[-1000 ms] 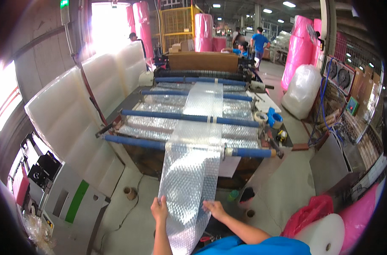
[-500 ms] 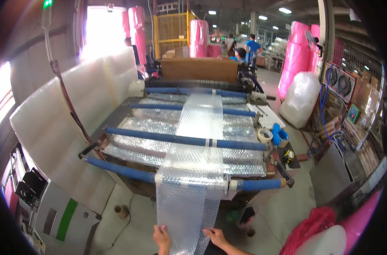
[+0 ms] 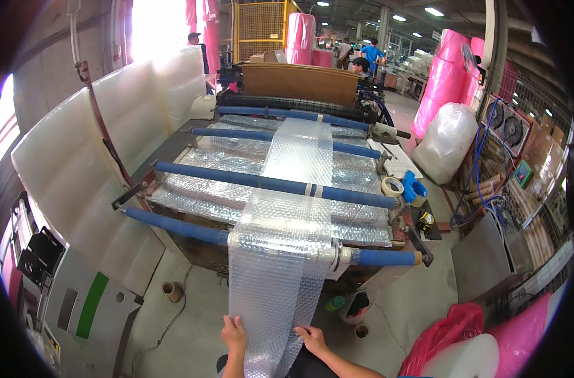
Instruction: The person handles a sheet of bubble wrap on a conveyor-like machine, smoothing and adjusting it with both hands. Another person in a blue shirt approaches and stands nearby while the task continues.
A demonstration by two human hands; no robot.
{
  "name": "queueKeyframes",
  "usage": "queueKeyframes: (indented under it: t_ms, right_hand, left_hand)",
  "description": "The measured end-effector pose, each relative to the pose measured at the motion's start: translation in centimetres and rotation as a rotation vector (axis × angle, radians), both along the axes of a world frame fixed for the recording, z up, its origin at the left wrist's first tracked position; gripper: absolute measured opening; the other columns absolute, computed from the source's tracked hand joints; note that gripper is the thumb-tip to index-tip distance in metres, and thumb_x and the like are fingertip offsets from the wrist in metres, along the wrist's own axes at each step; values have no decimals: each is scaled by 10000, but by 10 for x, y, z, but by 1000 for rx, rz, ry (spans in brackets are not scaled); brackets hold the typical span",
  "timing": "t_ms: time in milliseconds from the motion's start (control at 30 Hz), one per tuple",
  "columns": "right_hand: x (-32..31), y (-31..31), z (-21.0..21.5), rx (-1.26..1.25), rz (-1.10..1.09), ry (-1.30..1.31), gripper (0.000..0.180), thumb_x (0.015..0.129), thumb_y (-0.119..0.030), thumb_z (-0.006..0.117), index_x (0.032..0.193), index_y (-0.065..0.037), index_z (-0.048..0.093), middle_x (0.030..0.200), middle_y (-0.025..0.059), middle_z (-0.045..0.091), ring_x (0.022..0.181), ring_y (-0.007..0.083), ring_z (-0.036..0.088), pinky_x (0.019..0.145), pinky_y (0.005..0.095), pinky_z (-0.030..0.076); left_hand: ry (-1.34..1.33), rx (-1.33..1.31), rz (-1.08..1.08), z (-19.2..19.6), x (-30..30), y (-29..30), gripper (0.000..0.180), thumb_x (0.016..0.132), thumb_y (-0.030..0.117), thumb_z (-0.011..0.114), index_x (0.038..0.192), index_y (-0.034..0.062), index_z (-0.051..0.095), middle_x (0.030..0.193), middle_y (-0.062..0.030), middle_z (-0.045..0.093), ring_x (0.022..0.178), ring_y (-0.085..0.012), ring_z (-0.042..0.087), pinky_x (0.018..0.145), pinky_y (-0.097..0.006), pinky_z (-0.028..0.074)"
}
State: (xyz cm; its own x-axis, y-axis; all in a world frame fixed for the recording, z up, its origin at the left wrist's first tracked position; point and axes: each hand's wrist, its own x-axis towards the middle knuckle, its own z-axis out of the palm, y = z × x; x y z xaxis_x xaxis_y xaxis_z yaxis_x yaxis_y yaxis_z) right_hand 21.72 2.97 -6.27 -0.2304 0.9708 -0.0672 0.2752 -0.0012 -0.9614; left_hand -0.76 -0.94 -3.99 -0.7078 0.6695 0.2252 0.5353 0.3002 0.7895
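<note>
Bubble wrap (image 3: pixel 280 264), hanging down between both hands. Left hand (image 3: pixel 234 334) pinching one edge. Right hand (image 3: pixel 312 340) gripping the other.

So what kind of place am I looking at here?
Probably a packaging-material factory floor: a bubble wrap sheet runs over a machine's blue rollers, with tall pink rolls stacked behind.

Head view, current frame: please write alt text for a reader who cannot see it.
Two bare hands, left hand and right hand, grip the side edges of a clear bubble wrap strip hanging off a machine's blue front roller. The strip runs back over more blue rollers. Pink rolls and other people stand in the factory behind.
</note>
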Motion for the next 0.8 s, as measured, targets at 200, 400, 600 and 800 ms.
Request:
queueKeyframes:
  t_ms: [200,400,600,800]
  right_hand:
    - [-5,20,26,42,-2,74,326,844,-308,537,789,-4,640,682,65,619,641,119,568,604,259,440]
    - [-10,67,77,104,11,263,294,866,-263,523,818,17,600,753,58,613,647,111,551,609,250,439]
    - [-20,80,103,84,-166,344,267,813,-262,598,801,4,619,672,43,590,596,89,526,551,233,424]
    - [-18,33,68,108,-131,215,268,757,-273,663,845,-22,631,654,9,584,577,67,509,513,228,405]
  left_hand:
    - [2,40,-54,41,-9,19,317,862,365,457,903,50,465,708,-217,561,675,-422,538,566,-491,387]
    - [-148,7,-143,110,-21,65,440,797,473,521,936,56,497,808,-215,592,797,-400,559,676,-455,421]
    - [-100,-147,-115,133,-10,45,741,594,580,678,1101,96,435,974,-185,594,931,-334,565,782,-407,433]
    - [-293,-340,-5,68,1,-45,838,537,575,721,1139,86,403,1028,-171,576,970,-302,557,816,-387,427]
